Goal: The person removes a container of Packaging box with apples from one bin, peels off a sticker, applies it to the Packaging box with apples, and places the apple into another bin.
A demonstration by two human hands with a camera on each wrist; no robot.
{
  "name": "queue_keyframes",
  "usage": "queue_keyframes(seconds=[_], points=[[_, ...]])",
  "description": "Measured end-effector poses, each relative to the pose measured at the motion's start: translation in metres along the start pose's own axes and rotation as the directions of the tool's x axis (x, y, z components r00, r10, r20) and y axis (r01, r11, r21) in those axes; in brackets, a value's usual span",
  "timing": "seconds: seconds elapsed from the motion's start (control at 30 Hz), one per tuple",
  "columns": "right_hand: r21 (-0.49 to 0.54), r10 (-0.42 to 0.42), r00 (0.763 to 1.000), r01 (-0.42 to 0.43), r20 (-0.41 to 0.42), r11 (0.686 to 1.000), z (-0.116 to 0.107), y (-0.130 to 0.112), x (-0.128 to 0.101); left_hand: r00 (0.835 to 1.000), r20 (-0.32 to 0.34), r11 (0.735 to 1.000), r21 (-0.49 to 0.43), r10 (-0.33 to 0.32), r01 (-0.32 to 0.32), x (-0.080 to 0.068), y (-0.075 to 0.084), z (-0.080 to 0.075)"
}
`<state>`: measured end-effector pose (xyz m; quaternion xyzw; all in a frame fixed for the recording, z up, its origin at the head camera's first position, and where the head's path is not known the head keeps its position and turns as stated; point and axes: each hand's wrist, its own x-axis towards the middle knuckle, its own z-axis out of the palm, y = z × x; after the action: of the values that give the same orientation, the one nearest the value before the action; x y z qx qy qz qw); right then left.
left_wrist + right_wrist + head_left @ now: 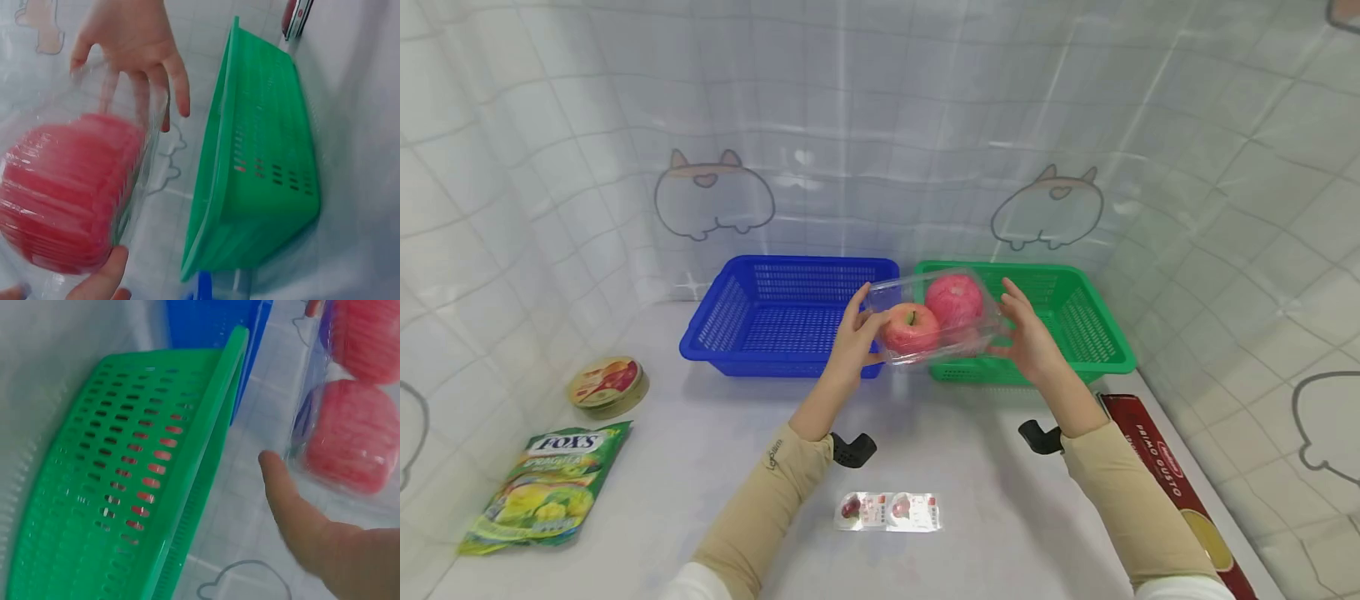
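A clear plastic box with a red-yellow apple and a pinker apple inside is tilted in the air, overlapping the inner ends of both baskets in the head view. My left hand grips its left end, thumb on one side and fingers on the other. At the right end is my right hand, fingers spread and fairly straight. The right wrist view has that thumb beside the box edge. Seen from the left wrist, the right fingers extend behind the clear plastic.
A blue basket and a green basket stand side by side at the back. On the left lie a round tin and a green FOX'S bag. Two joined small packs lie in front, a red Primo Gusto box at right.
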<state>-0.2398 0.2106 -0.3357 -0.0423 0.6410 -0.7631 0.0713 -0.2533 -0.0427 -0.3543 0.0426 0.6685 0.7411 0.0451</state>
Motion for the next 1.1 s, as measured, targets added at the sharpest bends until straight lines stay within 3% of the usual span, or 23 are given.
queue_keyframes(seconds=[0.1,0.23,0.33,0.6,0.83,1.1], points=[[-0.074,0.019,0.997,-0.013,0.078,0.997,-0.001,0.004,0.001,0.999,0.04,0.999,0.021,-0.036,0.035,-0.007,0.007,-0.007],[-0.134,0.046,0.992,-0.03,0.12,0.991,0.0,0.01,-0.001,0.996,0.071,0.998,0.052,-0.049,0.045,-0.01,0.004,-0.017],[-0.139,0.052,0.993,-0.037,0.107,0.99,0.003,0.016,-0.008,0.996,0.083,0.998,0.06,-0.023,0.018,-0.009,-0.006,-0.025],[-0.118,0.028,0.998,-0.022,0.05,0.993,0.017,0.033,-0.033,0.995,0.095,0.991,0.13,-0.006,-0.007,-0.025,-0.01,-0.037],[-0.093,0.058,0.997,-0.054,0.044,0.994,0.026,0.045,-0.049,0.993,0.108,0.982,0.187,-0.044,0.024,-0.046,-0.012,-0.046],[-0.108,0.122,0.992,-0.117,0.041,0.987,0.031,0.059,-0.062,0.983,0.156,0.976,0.209,-0.1,0.066,-0.071,-0.026,-0.053]])
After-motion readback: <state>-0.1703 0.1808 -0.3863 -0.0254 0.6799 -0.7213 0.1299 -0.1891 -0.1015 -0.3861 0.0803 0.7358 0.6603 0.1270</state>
